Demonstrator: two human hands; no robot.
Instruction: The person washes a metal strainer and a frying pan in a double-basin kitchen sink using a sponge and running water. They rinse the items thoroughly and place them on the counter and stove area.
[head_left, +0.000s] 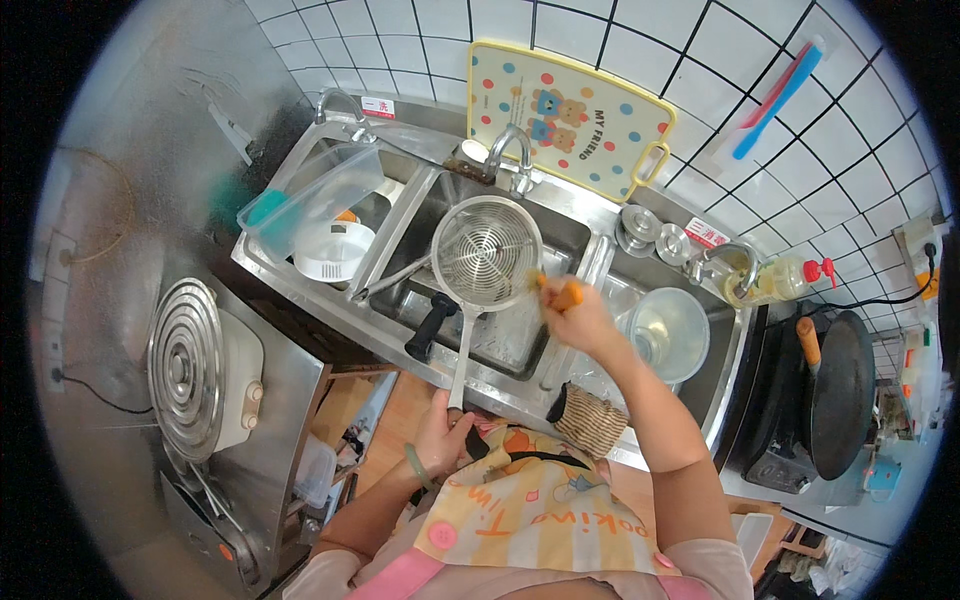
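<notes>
My left hand (441, 439) grips the end of a long metal handle. That handle belongs to a round perforated metal strainer (486, 251), held over the middle sink basin (517, 352). My right hand (579, 315), slightly blurred, is closed around an orange-handled tool (568, 295), apparently a brush. Its head is at the strainer's right rim and too blurred to make out clearly. Under the strainer's left side, a black handle (433, 328) rests across the basin's front edge. A pan-like handle (391, 277) lies over the basin's left edge.
The left basin holds a clear plastic box (322, 195) and white container (334, 251). In the right basin stands a translucent tub (670, 334). Faucets (517, 161) rise behind. A striped cloth sleeve (589, 420) hangs at the front. A wok (841, 394) stands right, a lidded cooker (206, 367) left.
</notes>
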